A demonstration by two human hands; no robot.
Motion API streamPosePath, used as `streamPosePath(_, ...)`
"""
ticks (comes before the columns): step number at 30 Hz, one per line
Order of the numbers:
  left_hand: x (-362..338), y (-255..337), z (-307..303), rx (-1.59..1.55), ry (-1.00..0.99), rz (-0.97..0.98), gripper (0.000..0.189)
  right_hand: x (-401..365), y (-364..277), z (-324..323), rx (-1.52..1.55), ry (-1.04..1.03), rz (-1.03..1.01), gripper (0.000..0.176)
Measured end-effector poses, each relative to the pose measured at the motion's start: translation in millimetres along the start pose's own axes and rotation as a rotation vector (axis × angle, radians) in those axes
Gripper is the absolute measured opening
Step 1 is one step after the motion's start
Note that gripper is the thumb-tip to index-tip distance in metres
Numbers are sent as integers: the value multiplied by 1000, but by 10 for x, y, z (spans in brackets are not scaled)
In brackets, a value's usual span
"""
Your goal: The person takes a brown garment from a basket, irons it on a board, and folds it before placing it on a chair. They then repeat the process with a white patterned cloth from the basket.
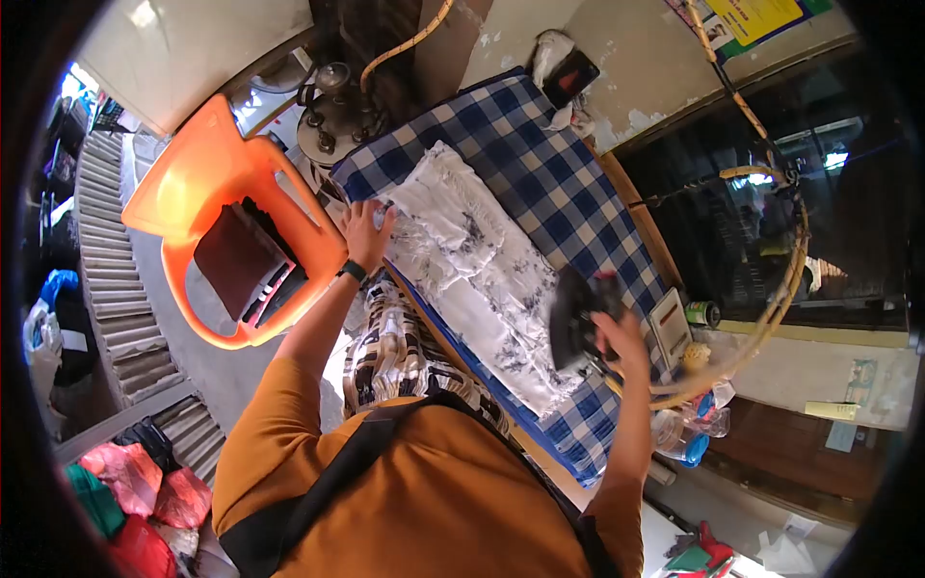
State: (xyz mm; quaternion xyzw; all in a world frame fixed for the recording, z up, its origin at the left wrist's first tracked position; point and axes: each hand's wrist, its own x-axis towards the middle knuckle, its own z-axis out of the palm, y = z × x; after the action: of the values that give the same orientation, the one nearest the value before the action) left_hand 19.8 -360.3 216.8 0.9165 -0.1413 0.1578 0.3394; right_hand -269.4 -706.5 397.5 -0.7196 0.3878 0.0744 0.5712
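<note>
A white garment or cloth with dark floral print and frayed trim [482, 255] lies lengthwise over a blue-and-white checked cover [593, 207]. My left hand [364, 237] rests at the cloth's upper left corner, by the table edge, with thumb and fingers apart against the fabric. Wrapped round the handle of a dark iron [572, 323], my right hand [621, 342] is over the lower right part of the cloth. The iron is smeared by motion, and its soleplate's contact with the fabric is hidden.
An orange plastic chair [188, 193] with folded dark clothes [241, 260] stands to the left. A wrapped cord [785, 279] loops along the right. Plastic containers [689, 438] and a small can [702, 313] sit by the right edge. A dark device [570, 79] lies at the far end.
</note>
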Motion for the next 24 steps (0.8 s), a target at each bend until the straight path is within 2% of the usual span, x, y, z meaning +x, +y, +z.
streamPosePath(2, 157, 80, 123, 23, -80, -55, 23, 262, -467, 680, -102, -51, -81, 35)
streamPosePath(3, 232, 55, 161, 55, -144, -110, 22, 520, -545, 1000, -255, -41, -100, 48)
streamPosePath(4, 263, -34, 255, 19, -199, -128, 21, 703, -726, 1324, -366, -97, -39, 61)
streamPosePath(5, 306, -70, 263, 19, -199, -139, 21, 1043, -605, 1639, -566, -76, -253, 65)
streamPosePath(6, 326, -89, 263, -13, -181, -157, 20, 1163, -715, 1970, -748, -74, -334, 64)
streamPosePath(9, 388, -314, 130, -50, -179, -152, 16, 1364, -1234, 2448, -820, -169, -467, 54)
streamPosePath(11, 431, -515, 47, -49, -87, -160, 15, 1633, -1481, 2604, -831, -215, -394, 46)
streamPosePath(12, 454, -687, -5, -54, -30, -167, 15, 1699, -1645, 2620, -781, -157, -377, 43)
streamPosePath(13, 459, -867, -84, -11, -9, -176, 14, 1872, -1630, 2620, -781, -68, -445, 43)
streamPosePath(15, 478, -1117, -341, 154, 69, -176, 14, 2179, -1725, 2528, -741, -81, -261, 43)
streamPosePath(16, 482, -1267, -479, 165, 60, -212, 16, 2206, -1719, 2483, -737, -83, -257, 43)
streamPosePath(18, 416, -1613, -650, 213, 104, -277, 18, 2137, -1762, 2427, -684, -214, -81, 44)
streamPosePath(19, 389, -1789, -713, 234, 115, -283, 17, 2037, -1697, 2493, -683, -222, -83, 45)
streamPosePath(20, 377, -1862, -773, 244, 127, -329, 17, 1911, -1548, 2564, -691, -222, -187, 44)
streamPosePath(21, 383, -1890, -804, 250, 140, -374, 16, 1662, -1543, 2679, -697, -239, -146, 42)
streamPosePath(23, 414, -1905, -770, 233, 185, -371, 16, 1311, -1390, 2992, -845, -207, -338, 39)
streamPosePath(24, 422, -1919, -697, 205, 159, -408, 20, 1208, -1333, 3123, -776, -279, -348, 40)
